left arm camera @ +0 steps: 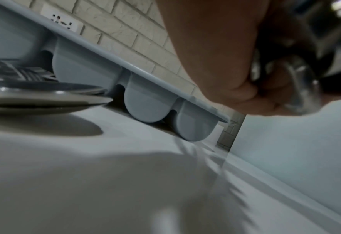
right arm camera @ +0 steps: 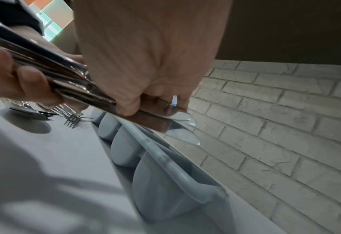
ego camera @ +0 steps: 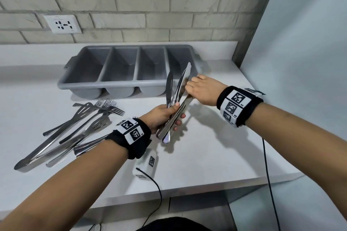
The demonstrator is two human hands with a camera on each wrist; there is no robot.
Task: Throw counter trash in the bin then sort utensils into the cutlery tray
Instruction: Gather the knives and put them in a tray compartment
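A bundle of table knives is held above the white bench, just in front of the right end of the grey cutlery tray. The left hand grips their handles, fingers and thumb curled round the bundle, blades fanning up and away toward the tray. The right hand closes on the blades near their upper part, fingers wrapped over them; the right wrist view shows three rounded blade tips poking out past its fingers. The full count is hard to fix where the steel overlaps, perhaps four or five knives.

The tray has four long compartments side by side and a lug handle at each end; nothing is visible in the parts of the compartments that show.

To the left on the bench lies a loose heap of steel: at least three forks with tines pointing right, two slotted turner heads, one long pair of tongs and further handles under the left wrist.

Each wrist wears a black band with square black-and-white code tags; the small digits beside them are too blurred to read. A white box with one such tag and a black cable lies on the bench beneath the left forearm. One white wall socket sits in the pale brick wall; no brand reads on it.
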